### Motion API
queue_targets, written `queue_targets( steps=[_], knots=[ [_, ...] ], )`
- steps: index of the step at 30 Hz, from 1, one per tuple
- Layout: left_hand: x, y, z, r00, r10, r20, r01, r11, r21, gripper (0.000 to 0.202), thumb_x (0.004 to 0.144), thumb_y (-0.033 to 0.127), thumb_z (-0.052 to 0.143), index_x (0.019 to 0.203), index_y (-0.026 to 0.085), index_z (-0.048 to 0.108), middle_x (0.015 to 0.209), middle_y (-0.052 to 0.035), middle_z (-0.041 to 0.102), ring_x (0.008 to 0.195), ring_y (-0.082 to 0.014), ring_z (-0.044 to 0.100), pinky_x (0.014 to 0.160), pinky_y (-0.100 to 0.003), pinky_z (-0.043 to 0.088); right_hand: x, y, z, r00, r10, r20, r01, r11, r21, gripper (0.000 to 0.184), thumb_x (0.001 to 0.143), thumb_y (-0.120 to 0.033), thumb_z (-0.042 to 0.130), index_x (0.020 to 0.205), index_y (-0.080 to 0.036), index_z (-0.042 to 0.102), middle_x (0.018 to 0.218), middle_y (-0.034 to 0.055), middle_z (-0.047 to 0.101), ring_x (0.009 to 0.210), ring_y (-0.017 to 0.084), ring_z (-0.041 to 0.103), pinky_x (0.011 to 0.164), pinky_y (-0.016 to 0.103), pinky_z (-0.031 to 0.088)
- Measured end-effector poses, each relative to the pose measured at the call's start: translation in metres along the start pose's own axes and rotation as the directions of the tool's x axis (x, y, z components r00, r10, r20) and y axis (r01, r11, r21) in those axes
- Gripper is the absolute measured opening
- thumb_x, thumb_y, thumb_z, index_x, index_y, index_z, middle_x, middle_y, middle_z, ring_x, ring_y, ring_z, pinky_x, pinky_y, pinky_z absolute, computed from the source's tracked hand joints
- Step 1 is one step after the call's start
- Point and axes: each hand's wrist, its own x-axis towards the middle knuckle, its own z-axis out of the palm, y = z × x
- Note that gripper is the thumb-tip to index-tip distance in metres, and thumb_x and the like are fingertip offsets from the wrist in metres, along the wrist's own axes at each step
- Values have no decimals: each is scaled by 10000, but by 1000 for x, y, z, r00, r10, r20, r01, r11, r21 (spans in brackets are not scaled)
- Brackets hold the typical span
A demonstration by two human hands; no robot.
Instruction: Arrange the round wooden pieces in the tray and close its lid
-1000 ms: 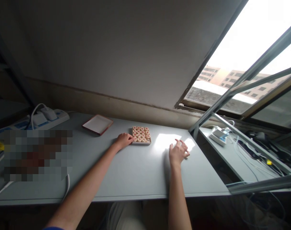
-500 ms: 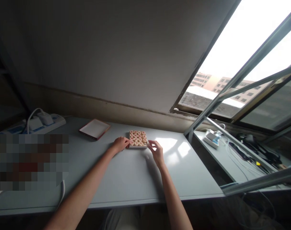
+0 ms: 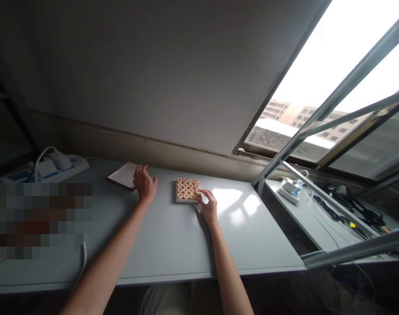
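Note:
A small square box (image 3: 187,201) stands on the desk, filled with rows of round wooden Chinese chess pieces (image 3: 185,190) marked in red. My right hand (image 3: 208,205) is at the box's front right corner, thumb and forefinger curved around the chess piece there; the fingers partly cover that piece. To the left lies a shallow red-edged lid (image 3: 122,176), its white inside facing up. My left hand (image 3: 144,183) is over the lid's right end, fingers curved and thumb apart, hiding that end. Nothing shows in its grasp.
The grey desk (image 3: 173,245) runs along a wall. A power strip (image 3: 71,165) with plugs is at the far left, above a blurred patch. On the right stand a metal frame (image 3: 278,153), a window, and a second desk with another power strip (image 3: 289,191) and cables.
My left hand has left the box's left side and moved left and back to the lid. My right hand has shifted slightly left, onto the box's corner piece.

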Motion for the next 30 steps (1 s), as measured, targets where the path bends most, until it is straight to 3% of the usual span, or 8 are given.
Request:
queue_targets(
  steps=[7,11,14,19,23,26,28,30],
  knots=[
    [0,-20,7,1000,-26,9,23,975,223,558,746,228,494,1258,85,323,1366,-201,221,1193,-328,282,929,-469,261,-6,-13,-5,994,-93,49,105,917,-384,183,836,-337,483,901,-231,617,970,40,591,910,182,489,794,317,331],
    [1,-30,9,991,-10,135,-34,947,320,297,799,173,381,1026,120,565,1245,-161,417,1078,-307,396,872,-457,304,-8,-15,-7,989,-129,72,147,875,-461,183,855,-300,463,907,-258,633,980,31,589,922,174,480,816,317,301],
    [0,-31,8,975,35,218,-108,938,330,316,823,152,319,917,147,621,1160,-127,494,1017,-286,433,814,-427,344,-8,-13,-8,989,-132,69,149,863,-482,178,854,-284,474,919,-288,639,973,14,595,912,163,477,829,315,285],
    [-7,-20,12,961,158,225,-204,959,198,286,829,182,353,871,178,636,1145,-97,513,992,-266,455,772,-393,376,-8,-10,-10,992,-118,42,124,869,-478,175,844,-269,497,918,-331,643,990,-9,599,921,166,469,850,329,264],
    [-7,-3,13,966,209,153,-189,973,-134,234,819,246,419,867,179,638,1065,-84,564,964,-234,499,812,-361,386,-9,-12,-10,992,-120,36,123,881,-456,166,842,-283,495,920,-313,639,1019,-1,588,947,179,462,862,342,269],
    [-3,17,4,974,181,134,-75,820,-567,233,777,344,499,802,160,640,1069,-81,577,961,-211,529,832,-317,402,-8,-14,-11,995,-99,-13,84,904,-420,197,852,-295,468,992,-275,605,1047,25,569,959,185,462,859,345,290],
    [-1,31,-4,956,143,256,127,585,-801,280,719,395,568,836,150,637,1027,-79,608,930,-207,556,794,-293,430,-8,-13,-12,995,-83,-64,52,922,-383,235,866,-309,428,1041,-247,572,1052,45,560,969,188,463,857,349,308],
    [-2,41,-11,880,159,447,382,322,-866,367,675,417,613,915,140,622,927,-73,649,856,-207,590,732,-288,458,-8,-11,-12,992,-69,-106,32,948,-316,272,875,-326,390,1084,-227,534,1058,61,554,984,193,465,864,359,325]
  ],
)
